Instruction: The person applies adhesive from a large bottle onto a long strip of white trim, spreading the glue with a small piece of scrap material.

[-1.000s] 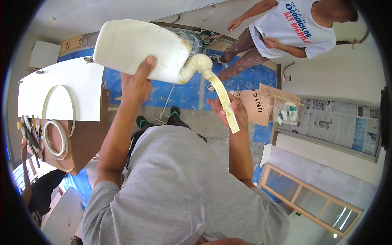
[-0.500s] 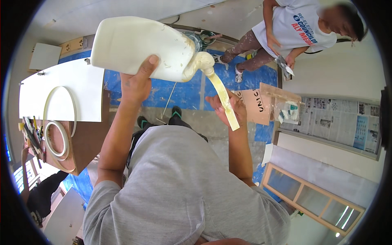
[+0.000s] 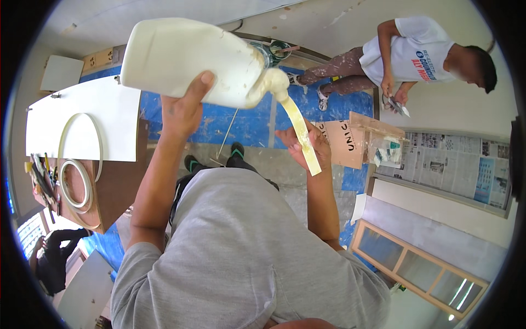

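My left hand (image 3: pixel 183 112) grips a large white plastic jug (image 3: pixel 175 60), thumb on its near side, and tilts its mouth to the right. Thick cream-coloured glue (image 3: pixel 275 82) bulges at the mouth. My right hand (image 3: pixel 321 149) holds a narrow, curved, pale-yellow edging strip (image 3: pixel 303 137), whose upper end touches the glue. A wet-looking yellowish smear coats part of the strip's face. The strip hides some of my right fingers.
At left, a brown workbench (image 3: pixel 118 189) bears a white panel (image 3: pixel 87 120), a coil of white edging (image 3: pixel 76 186) and tools. Blue sheeting (image 3: pixel 252 126) covers floor. A co-worker (image 3: pixel 408 49) stands far right, another person (image 3: pixel 57 257) lower left. A glazed wooden frame (image 3: pixel 419 268) is at right.
The jug has tipped slightly, its body a little higher; the strip stays almost in place. The co-worker at far right has shifted to the right, and the person at lower left has moved.
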`<state>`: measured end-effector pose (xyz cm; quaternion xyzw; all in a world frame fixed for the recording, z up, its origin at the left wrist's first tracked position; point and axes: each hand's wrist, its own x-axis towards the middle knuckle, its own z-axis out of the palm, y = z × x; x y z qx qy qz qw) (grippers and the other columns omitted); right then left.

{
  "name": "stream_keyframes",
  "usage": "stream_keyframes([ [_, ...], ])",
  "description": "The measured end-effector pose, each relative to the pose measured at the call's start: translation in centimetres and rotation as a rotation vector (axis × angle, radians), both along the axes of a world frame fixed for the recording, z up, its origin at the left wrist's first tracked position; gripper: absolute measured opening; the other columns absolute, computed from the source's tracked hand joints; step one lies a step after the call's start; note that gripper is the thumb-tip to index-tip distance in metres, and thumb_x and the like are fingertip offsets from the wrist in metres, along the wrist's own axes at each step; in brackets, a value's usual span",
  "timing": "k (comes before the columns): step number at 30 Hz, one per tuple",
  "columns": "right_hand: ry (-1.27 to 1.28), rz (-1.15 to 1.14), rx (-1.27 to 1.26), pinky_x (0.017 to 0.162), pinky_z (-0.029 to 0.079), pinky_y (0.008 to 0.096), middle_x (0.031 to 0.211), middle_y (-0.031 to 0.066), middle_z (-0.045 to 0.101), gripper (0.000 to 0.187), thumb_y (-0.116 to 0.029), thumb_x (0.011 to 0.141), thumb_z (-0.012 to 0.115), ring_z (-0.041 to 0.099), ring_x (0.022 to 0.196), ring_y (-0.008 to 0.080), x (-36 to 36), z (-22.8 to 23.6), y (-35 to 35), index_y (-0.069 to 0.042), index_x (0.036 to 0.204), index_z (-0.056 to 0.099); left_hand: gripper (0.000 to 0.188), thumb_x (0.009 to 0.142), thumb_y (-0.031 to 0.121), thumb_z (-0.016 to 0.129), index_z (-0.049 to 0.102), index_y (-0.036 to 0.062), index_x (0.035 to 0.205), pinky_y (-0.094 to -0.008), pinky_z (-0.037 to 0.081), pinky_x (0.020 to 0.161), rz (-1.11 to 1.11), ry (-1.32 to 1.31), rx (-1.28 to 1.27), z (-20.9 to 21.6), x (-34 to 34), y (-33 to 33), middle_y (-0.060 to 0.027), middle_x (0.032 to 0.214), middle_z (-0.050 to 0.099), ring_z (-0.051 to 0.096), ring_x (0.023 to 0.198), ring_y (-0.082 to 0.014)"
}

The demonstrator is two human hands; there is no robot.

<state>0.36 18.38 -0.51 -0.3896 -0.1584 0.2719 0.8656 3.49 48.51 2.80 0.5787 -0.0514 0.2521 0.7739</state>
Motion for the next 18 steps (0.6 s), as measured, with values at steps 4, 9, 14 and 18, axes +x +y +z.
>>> stream_keyframes([
  [4,-0.004,-0.002,0.000,0.108,0.033,0.0405,0.080,0.0023,0.057,0.069,-0.041,0.099,0.058,0.051,0.076,0.0129,-0.2,0.3,0.1,0.007,0.146,0.042,0.040,0.091,0.020,0.074,0.062,-0.0009,0.122,-0.0333,0.048,0.093,0.007,0.142,-0.025,-0.1,0.8,-0.2,-0.0083,0.114,0.066,0.061,0.104,-0.0186],
  [9,-0.009,-0.005,-0.003,0.108,0.034,0.0403,0.080,0.0025,0.057,0.066,-0.038,0.099,0.058,0.051,0.076,0.0139,0.0,-0.5,-0.4,0.005,0.146,0.043,0.040,0.090,0.019,0.075,0.062,-0.0008,0.122,-0.0334,0.048,0.094,-0.046,0.064,-0.049,0.1,1.3,-0.8,-0.0085,0.112,0.067,0.061,0.104,-0.0187],
  [14,-0.005,-0.019,-0.002,0.107,0.035,0.0406,0.078,0.0029,0.057,0.064,-0.038,0.098,0.060,0.051,0.076,0.0143,0.0,-0.2,-0.5,0.006,0.143,0.047,0.038,0.090,0.015,0.073,0.062,-0.0006,0.122,-0.0337,0.048,0.095,-0.054,0.140,-0.178,-0.8,1.7,-1.2,-0.0092,0.116,0.066,0.061,0.107,-0.0180],
  [18,-0.020,-0.024,-0.038,0.107,0.035,0.0401,0.076,0.0024,0.055,0.065,-0.040,0.098,0.060,0.051,0.075,0.0143,0.1,0.1,-0.6,0.007,0.142,0.048,0.040,0.090,0.013,0.073,0.060,0.0000,0.125,-0.0345,0.047,0.097,-0.071,0.156,-0.116,-1.2,2.5,-0.9,-0.0094,0.118,0.065,0.060,0.110,-0.0182],
])
